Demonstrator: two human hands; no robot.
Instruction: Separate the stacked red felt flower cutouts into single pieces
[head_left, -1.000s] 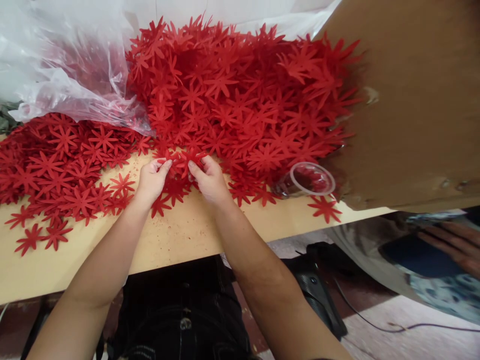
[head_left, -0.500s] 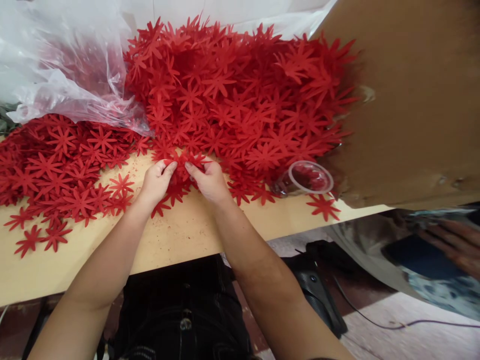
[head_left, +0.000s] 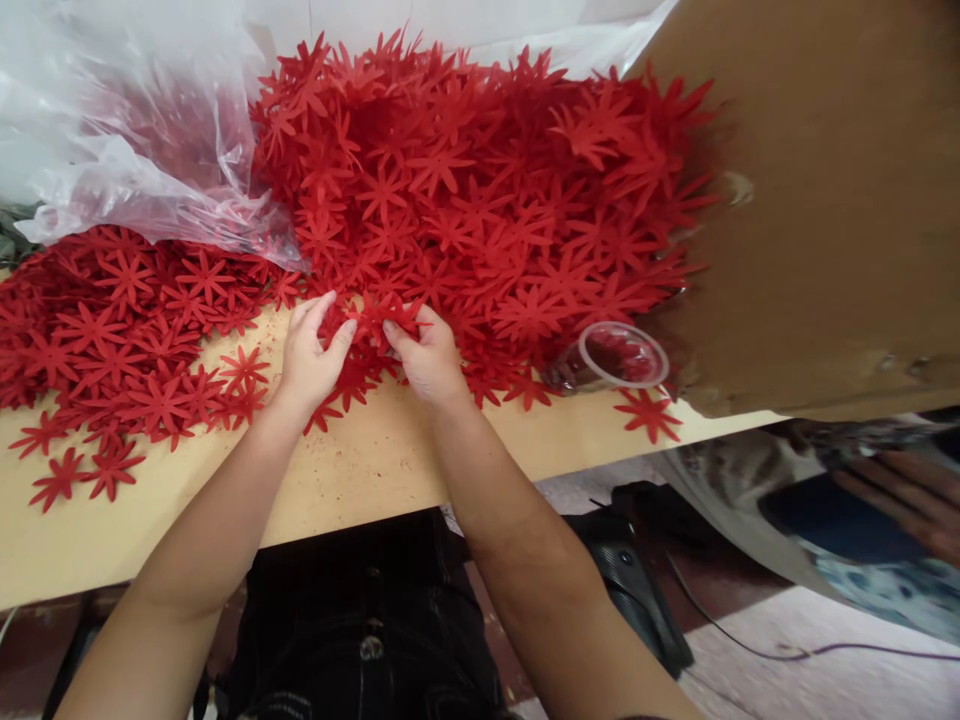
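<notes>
The red flower piece [head_left: 381, 315] is near the centre of the frame; it is thin, with narrow petals spreading outward. The right hand [head_left: 429, 358] pinches it at its right side, and the left hand [head_left: 309, 352] is open just beside it. Behind it there is a large heap of same red pieces [head_left: 450, 215], overlapping at many angles. A lower heap [head_left: 112, 335] lies at the left of the frame. One single piece [head_left: 649, 415] lies flat at the right, below the clear plastic cup [head_left: 626, 355].

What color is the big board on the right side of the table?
The board is plain brown. It shows best in the head view.
</notes>
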